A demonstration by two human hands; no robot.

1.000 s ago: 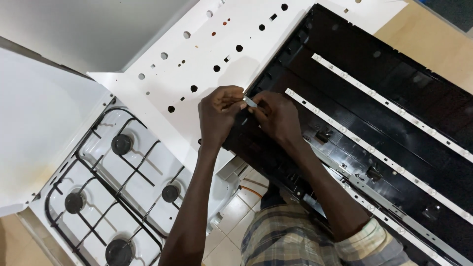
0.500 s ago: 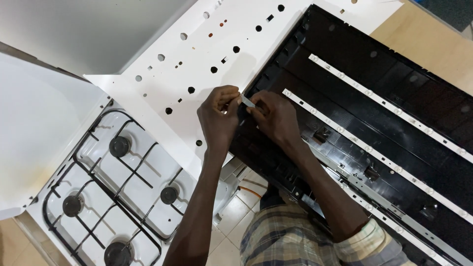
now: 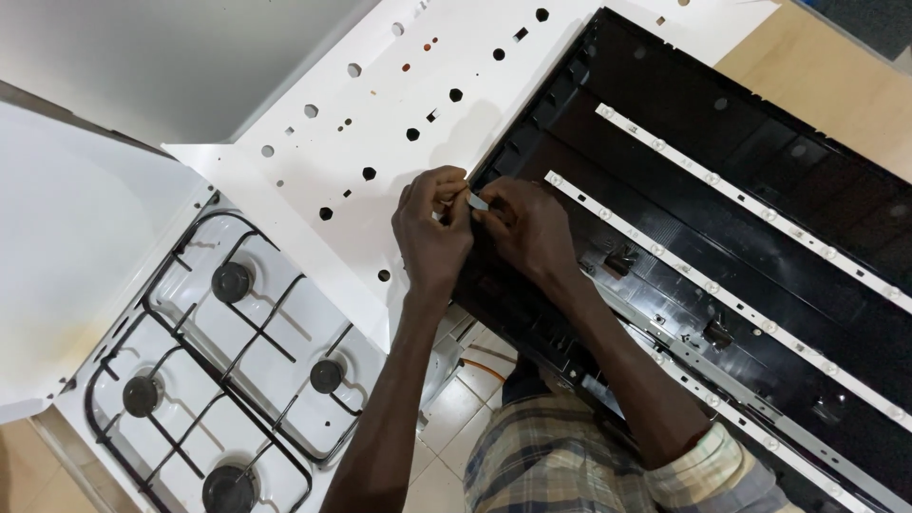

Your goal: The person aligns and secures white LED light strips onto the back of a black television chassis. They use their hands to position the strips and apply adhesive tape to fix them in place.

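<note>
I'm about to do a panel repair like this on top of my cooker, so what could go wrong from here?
The black panel overhangs the white gas stove, so leaning on it could tip or slide it. The left hand and right hand pinch a small pale piece at the panel's edge; if dropped, it could fall to the tiled floor. A sleeve might knock the thin light strips loose.
</note>
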